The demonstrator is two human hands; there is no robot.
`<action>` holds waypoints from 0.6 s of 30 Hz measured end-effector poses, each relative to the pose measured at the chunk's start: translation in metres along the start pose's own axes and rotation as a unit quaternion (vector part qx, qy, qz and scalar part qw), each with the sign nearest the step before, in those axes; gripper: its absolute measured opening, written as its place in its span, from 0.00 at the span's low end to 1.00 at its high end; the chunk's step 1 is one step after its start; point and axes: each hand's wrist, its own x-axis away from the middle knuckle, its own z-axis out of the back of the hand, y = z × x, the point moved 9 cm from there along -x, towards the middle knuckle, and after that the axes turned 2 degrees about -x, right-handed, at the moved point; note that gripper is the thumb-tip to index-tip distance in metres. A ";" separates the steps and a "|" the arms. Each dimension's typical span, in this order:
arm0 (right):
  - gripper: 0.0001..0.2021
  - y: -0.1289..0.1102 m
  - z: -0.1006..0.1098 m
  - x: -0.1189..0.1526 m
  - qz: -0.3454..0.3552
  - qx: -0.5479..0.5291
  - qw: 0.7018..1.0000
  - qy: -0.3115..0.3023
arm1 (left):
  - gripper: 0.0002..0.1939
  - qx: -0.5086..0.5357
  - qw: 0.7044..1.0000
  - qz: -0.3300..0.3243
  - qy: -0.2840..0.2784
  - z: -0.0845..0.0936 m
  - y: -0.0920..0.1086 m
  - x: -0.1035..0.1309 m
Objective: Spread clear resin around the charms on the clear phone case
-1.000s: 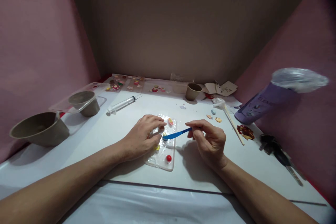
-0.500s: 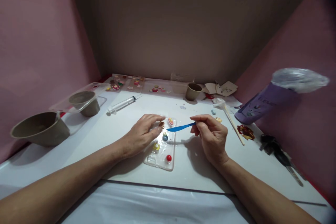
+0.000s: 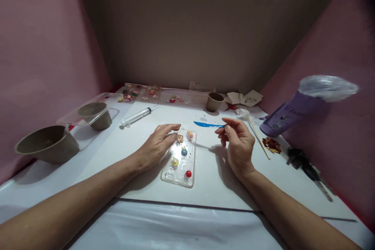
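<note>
A clear phone case (image 3: pixel 180 176) lies flat on the white board in front of me. On it sit a brown bear-shaped charm (image 3: pixel 180 138), a pink-orange oval charm (image 3: pixel 190 134), a blue charm (image 3: pixel 184 151), a yellow charm (image 3: pixel 175 162) and a red ball (image 3: pixel 188 174). My left hand (image 3: pixel 156 143) rests along the case's upper left edge, fingers stretched out, the thumb beside the bear. To the right of the case, my right hand (image 3: pixel 238 142) pinches a blue plastic knife (image 3: pixel 206 124) above the board, its blade pointing left.
Brown pots (image 3: pixel 48 146) and a syringe (image 3: pixel 136 117) are at the left. Decorated clear cases (image 3: pixel 151 93) line the back, near a small brown cup (image 3: pixel 215 102). On the right are a wooden stick (image 3: pixel 259 138), a purple container (image 3: pixel 288 113), a reddish-brown smear (image 3: pixel 271 145) and black-handled tools (image 3: pixel 307 172).
My right hand has drawn the blue knife up and to the right, away from over the case. My left fingers have pulled back slightly, showing more of the bear charm.
</note>
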 end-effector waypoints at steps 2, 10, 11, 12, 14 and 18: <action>0.12 0.001 0.001 -0.003 -0.001 0.010 1.000 0.003 | 0.21 0.004 1.000 -0.002 0.005 0.000 0.000 -0.001; 0.14 -0.014 0.004 -0.015 0.059 0.215 0.975 -0.027 | 0.23 0.016 1.000 -0.008 0.007 0.001 0.002 -0.005; 0.15 -0.014 0.002 -0.016 0.064 0.265 0.961 -0.050 | 0.23 0.017 1.000 -0.009 0.006 0.001 0.002 -0.005; 0.14 -0.015 0.002 -0.018 0.065 0.289 0.953 -0.061 | 0.23 0.017 1.000 -0.009 0.005 0.001 0.002 -0.005; 0.14 -0.016 0.004 -0.023 0.064 0.314 0.944 -0.077 | 0.24 0.017 1.000 -0.010 0.005 0.001 0.001 -0.005; 0.13 -0.010 0.003 -0.031 0.046 0.345 0.923 -0.164 | 0.25 0.015 1.000 -0.013 0.004 -0.001 -0.001 -0.005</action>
